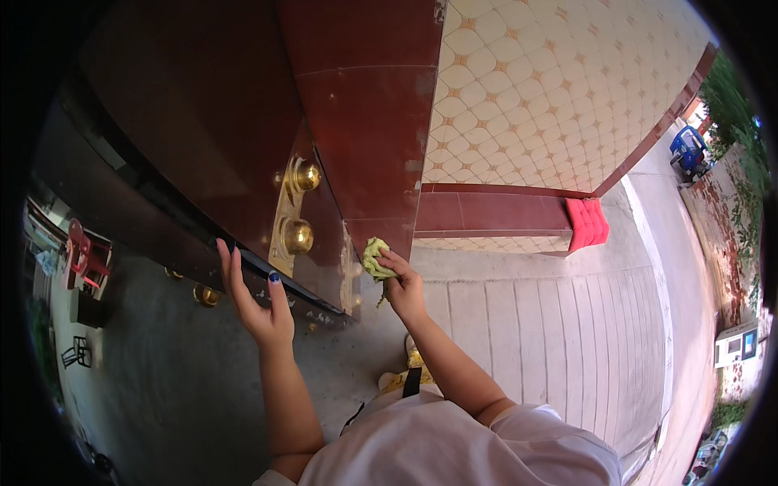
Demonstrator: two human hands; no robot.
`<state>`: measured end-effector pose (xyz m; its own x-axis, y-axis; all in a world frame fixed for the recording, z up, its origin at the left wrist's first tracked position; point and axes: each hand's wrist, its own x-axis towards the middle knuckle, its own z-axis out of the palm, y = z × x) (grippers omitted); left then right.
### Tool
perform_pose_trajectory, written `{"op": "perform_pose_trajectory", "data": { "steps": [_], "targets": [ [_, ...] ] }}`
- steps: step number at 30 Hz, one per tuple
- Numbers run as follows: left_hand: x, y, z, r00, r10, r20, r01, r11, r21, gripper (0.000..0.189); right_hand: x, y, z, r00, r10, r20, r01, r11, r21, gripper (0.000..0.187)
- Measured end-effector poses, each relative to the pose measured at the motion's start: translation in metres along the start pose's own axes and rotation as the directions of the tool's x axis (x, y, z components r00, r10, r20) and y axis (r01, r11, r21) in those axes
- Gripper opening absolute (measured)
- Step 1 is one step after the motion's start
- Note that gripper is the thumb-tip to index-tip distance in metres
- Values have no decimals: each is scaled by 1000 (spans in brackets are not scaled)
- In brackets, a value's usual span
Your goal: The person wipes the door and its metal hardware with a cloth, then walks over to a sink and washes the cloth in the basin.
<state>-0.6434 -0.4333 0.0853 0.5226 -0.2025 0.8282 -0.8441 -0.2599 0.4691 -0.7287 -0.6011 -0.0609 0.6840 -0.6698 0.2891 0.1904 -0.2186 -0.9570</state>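
In the head view, my right hand (402, 285) holds a crumpled yellow-green cloth (375, 260) beside the lower part of a dark red tiled door frame (380, 146). My left hand (258, 297) is raised with the fingers spread and nothing in it, at the edge of a dark red door (200, 121). Whether its fingertips touch the door edge cannot be told. Brass-coloured domed studs (298, 236) stand out from a metal strip on the door, between the two hands and above them in the picture.
Right of the frame is a wall with patterned cream tiles (535, 97), with a red-tiled ledge (504, 212) and a red cushion (587, 225) at its end. A grooved concrete ramp (535, 340) runs below. Red chairs (88, 258) stand far left, a blue vehicle (690, 149) far right.
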Motion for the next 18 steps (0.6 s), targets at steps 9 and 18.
{"op": "perform_pose_trajectory", "data": {
  "steps": [9, 18],
  "targets": [
    [-10, -4, -8, 999, -51, 9, 51, 998, 33, 52, 2, -2, 17, 999, -40, 15, 41, 999, -5, 42],
    [-4, -13, -21, 999, -18, 36, 10, 980, 201, 54, 78, -18, 47, 987, -152, -47, 153, 988, 26, 42]
  ]
}}
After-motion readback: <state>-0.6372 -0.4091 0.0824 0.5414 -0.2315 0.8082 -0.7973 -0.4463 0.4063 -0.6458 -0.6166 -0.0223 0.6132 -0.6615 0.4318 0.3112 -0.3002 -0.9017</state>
